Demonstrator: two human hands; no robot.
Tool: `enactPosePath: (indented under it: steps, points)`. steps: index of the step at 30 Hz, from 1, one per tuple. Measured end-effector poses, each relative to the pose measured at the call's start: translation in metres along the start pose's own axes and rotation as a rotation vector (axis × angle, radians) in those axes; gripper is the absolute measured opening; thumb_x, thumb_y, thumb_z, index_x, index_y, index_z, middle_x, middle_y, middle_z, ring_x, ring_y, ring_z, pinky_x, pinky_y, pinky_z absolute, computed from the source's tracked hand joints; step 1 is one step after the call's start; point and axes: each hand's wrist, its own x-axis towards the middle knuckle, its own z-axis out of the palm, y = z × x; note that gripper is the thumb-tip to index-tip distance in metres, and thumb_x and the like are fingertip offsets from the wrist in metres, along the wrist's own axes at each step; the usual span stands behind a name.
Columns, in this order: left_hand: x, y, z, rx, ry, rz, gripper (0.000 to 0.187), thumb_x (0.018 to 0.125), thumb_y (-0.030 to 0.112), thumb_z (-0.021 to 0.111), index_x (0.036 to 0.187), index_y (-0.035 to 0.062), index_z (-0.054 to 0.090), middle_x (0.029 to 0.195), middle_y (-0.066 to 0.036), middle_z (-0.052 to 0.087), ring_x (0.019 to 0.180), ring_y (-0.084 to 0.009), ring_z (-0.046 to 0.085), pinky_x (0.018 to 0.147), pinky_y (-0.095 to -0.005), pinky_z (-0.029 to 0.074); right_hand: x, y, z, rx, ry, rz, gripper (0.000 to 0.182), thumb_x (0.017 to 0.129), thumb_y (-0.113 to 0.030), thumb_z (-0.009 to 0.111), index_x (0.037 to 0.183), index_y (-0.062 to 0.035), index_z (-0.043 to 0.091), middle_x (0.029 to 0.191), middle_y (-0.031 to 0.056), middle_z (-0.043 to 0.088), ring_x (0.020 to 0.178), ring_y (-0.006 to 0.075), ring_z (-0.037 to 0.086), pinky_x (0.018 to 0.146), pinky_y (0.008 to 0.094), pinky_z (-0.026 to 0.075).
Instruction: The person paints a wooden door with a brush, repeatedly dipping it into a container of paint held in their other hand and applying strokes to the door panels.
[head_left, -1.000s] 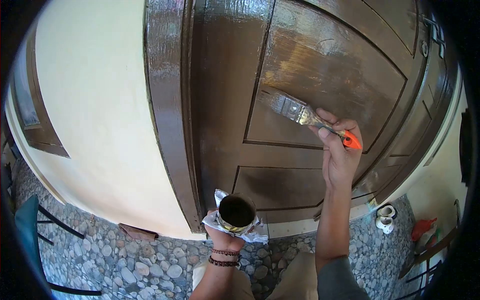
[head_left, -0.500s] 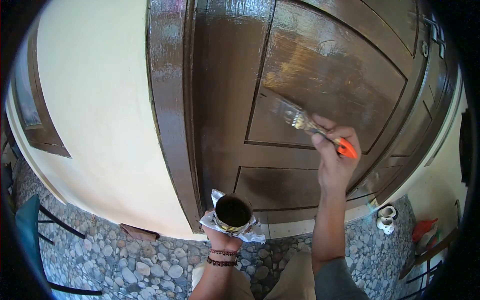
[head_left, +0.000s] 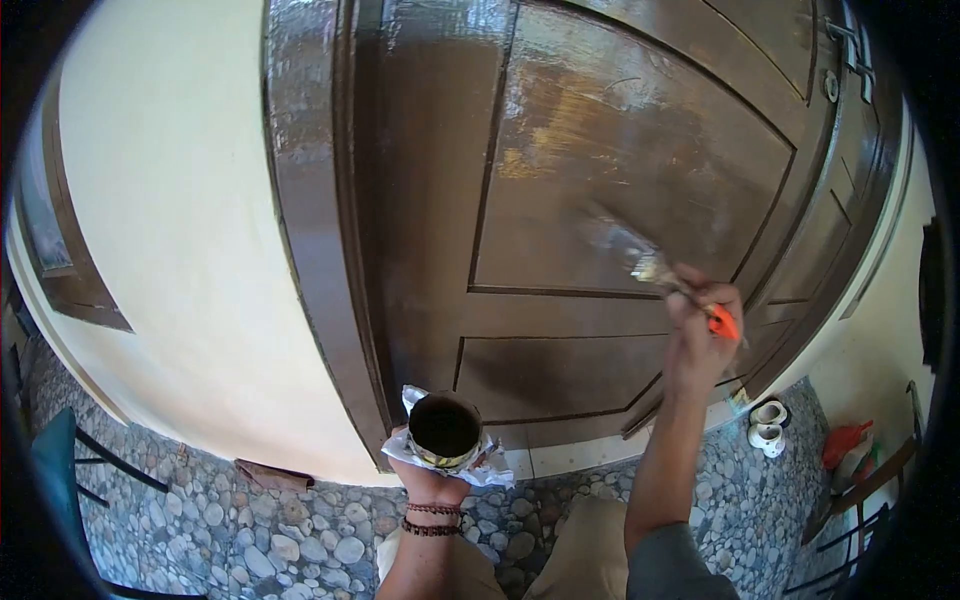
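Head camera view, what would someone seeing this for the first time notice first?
Probably the paintbrush with the bright orange handle end in the right hand, blurred in front of the large panel of the brown door. Next, perhaps, the tan streaks in that panel's upper left part, and the open can in the left hand at lower centre, with crumpled silvery wrapping around it.

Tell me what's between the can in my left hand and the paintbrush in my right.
In the head view, only the brown door shows between can and paintbrush: parts of two panels and the crosspiece.
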Motion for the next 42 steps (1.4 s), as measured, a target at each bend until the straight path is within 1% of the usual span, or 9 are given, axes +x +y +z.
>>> enactPosePath:
  steps: [4, 6, 10, 11, 17, 26, 34, 36, 42]
  points:
    - [0.007, -0.006, 0.001, 0.039, -0.002, 0.043, 0.046, 0.082, 0.045, 0.034, 0.099, 0.012, 0.061, 0.093, -0.007, 0.064, 0.079, -0.0269, 0.062, 0.058, -0.0454, 0.05, -0.005, 0.004, 0.036, 0.012, -0.181, -0.064, 0.018, 0.071, 0.004, 0.068, 0.078, -0.0044, 0.053, 0.09, 0.0168, 0.064, 0.091, 0.025, 0.063, 0.077, 0.0319, 0.049]
    - [0.003, -0.015, 0.03, 0.065, 0.309, 0.116, 0.047, 0.083, 0.053, 0.037, 0.09, 0.0128, 0.061, 0.078, -0.009, 0.063, 0.058, -0.0259, 0.056, 0.04, -0.0339, 0.037, -0.002, 0.005, 0.042, -0.103, -0.214, -0.104, 0.016, 0.072, 0.007, 0.066, 0.077, -0.0035, 0.054, 0.088, 0.0157, 0.065, 0.094, 0.026, 0.062, 0.076, 0.0326, 0.049]
    - [0.003, -0.014, 0.02, 0.075, 0.104, 0.059, 0.052, 0.082, 0.057, 0.037, 0.091, 0.0126, 0.062, 0.077, -0.009, 0.063, 0.058, -0.0259, 0.056, 0.04, -0.0322, 0.037, 0.01, 0.008, 0.009, -0.118, -0.133, -0.063, 0.016, 0.072, 0.008, 0.064, 0.078, -0.0026, 0.054, 0.09, 0.0164, 0.064, 0.094, 0.0265, 0.062, 0.077, 0.0323, 0.049]
    - [0.006, -0.011, 0.005, 0.08, -0.026, 0.017, 0.052, 0.079, 0.054, 0.033, 0.099, 0.0154, 0.06, 0.091, -0.007, 0.063, 0.068, -0.0273, 0.058, 0.042, -0.0371, 0.039, 0.013, 0.004, -0.007, -0.143, -0.067, -0.073, 0.017, 0.072, 0.009, 0.064, 0.078, -0.0024, 0.053, 0.092, 0.017, 0.064, 0.095, 0.0263, 0.062, 0.078, 0.032, 0.049]
    - [0.007, -0.015, 0.003, 0.08, 0.008, 0.01, 0.049, 0.081, 0.052, 0.032, 0.098, 0.0152, 0.06, 0.09, -0.007, 0.063, 0.067, -0.0269, 0.058, 0.041, -0.0365, 0.039, 0.025, -0.002, -0.077, -0.111, 0.225, -0.027, 0.018, 0.072, 0.008, 0.062, 0.08, -0.0031, 0.05, 0.096, 0.0193, 0.063, 0.095, 0.0246, 0.061, 0.08, 0.0323, 0.05]
    - [0.013, -0.029, 0.007, 0.123, 0.027, 0.01, 0.055, 0.082, 0.054, 0.031, 0.099, 0.0106, 0.061, 0.085, -0.014, 0.064, 0.065, -0.0288, 0.06, 0.04, -0.0363, 0.04, 0.013, -0.006, -0.017, -0.146, -0.097, 0.004, 0.017, 0.071, 0.005, 0.067, 0.078, -0.0039, 0.054, 0.099, 0.0194, 0.063, 0.09, 0.0205, 0.061, 0.077, 0.0299, 0.048]
    - [0.014, -0.036, 0.015, 0.082, 0.092, 0.008, 0.055, 0.081, 0.058, 0.037, 0.093, 0.0097, 0.061, 0.081, -0.017, 0.062, 0.061, -0.0307, 0.057, 0.041, -0.0358, 0.039, 0.045, 0.003, -0.115, -0.243, 0.149, -0.029, 0.013, 0.073, 0.008, 0.061, 0.078, -0.0011, 0.053, 0.098, 0.018, 0.063, 0.089, 0.0182, 0.06, 0.078, 0.0273, 0.047]
    - [0.016, -0.037, 0.008, 0.126, -0.048, 0.003, 0.055, 0.082, 0.054, 0.032, 0.101, 0.009, 0.059, 0.085, -0.015, 0.064, 0.066, -0.0294, 0.061, 0.04, -0.0366, 0.04, 0.046, -0.005, -0.137, -0.274, 0.214, -0.048, 0.013, 0.073, 0.008, 0.06, 0.078, -0.0009, 0.053, 0.097, 0.0176, 0.063, 0.089, 0.0178, 0.059, 0.078, 0.0272, 0.047]
    - [0.013, -0.044, 0.013, 0.114, -0.067, 0.012, 0.056, 0.083, 0.055, 0.032, 0.101, 0.0091, 0.059, 0.085, -0.015, 0.064, 0.065, -0.0298, 0.06, 0.04, -0.0367, 0.04, 0.033, -0.016, -0.144, -0.5, 0.384, -0.22, 0.007, 0.075, 0.005, 0.059, 0.078, 0.0007, 0.054, 0.097, 0.0169, 0.063, 0.088, 0.0175, 0.06, 0.078, 0.0277, 0.047]
